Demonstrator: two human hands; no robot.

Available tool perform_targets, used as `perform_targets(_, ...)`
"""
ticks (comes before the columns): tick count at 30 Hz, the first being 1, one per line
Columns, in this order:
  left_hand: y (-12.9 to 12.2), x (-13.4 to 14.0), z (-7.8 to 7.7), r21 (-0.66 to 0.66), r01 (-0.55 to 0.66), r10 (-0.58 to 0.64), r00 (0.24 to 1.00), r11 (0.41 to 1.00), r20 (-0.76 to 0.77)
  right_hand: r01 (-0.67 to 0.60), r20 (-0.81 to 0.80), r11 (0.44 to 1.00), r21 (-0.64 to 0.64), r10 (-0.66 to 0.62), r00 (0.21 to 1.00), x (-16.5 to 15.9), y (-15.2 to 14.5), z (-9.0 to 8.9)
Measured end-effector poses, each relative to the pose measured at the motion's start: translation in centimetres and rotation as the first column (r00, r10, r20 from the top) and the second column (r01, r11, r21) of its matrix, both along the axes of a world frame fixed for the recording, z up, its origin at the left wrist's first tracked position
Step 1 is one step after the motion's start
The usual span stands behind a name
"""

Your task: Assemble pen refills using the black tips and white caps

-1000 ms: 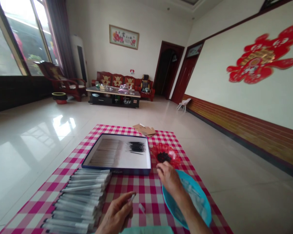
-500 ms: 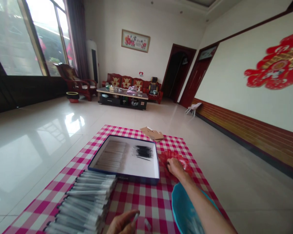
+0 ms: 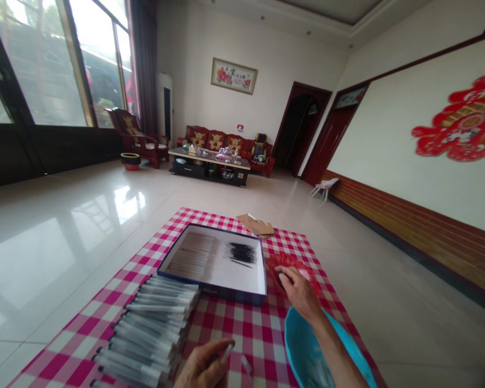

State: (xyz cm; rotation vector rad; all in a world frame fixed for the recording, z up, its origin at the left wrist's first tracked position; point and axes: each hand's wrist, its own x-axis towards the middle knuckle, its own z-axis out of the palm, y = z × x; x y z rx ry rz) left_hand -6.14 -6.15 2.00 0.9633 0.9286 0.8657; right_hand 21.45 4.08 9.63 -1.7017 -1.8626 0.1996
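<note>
My left hand (image 3: 206, 365), low in the middle, pinches a small whitish cap-like piece (image 3: 228, 350) between thumb and forefinger. A similar pale piece (image 3: 246, 364) lies on the cloth just right of it. My right hand (image 3: 298, 291) is over a red scalloped dish (image 3: 313, 279), fingers closed together; something small and dark shows under the fingertips, too unclear to name. Left of my left hand, many translucent pens (image 3: 153, 318) with dark ends lie in a pile. Under my right forearm stands a turquoise basin (image 3: 297, 337) with clear pieces inside.
A shallow blue-edged box (image 3: 222, 285) holds rows of clear tubes (image 3: 192, 256) and a bunch of thin black refills (image 3: 242, 252). Brown cardboard pieces (image 3: 258, 225) lie behind it on the checked tablecloth (image 3: 226, 323). A coffee table (image 3: 210, 167) stands farther off.
The view has shifted slightly. At the red dish, my right hand has turned a little and its fingers now show more. My left hand stays low with the small piece in its pinch.
</note>
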Motion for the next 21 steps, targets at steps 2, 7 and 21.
perform_targets(2,0.0,0.4,0.4,0.030,0.057,-0.056,0.998,0.998,-0.014,-0.046,-0.118,0.999,0.019,0.048,0.992,-1.8,-3.2,0.5)
perform_targets(7,-0.6,1.2,2.5,0.079,0.102,-0.099,0.994,0.992,-0.043,-0.129,-0.763,0.989,-0.075,0.026,0.646,-6.6,-9.7,-0.7)
perform_targets(21,-1.8,1.4,4.3,0.190,0.138,-0.137,0.990,0.972,-0.022,-0.174,-0.986,0.972,-0.160,-0.150,0.070,-11.2,-13.6,-6.1)
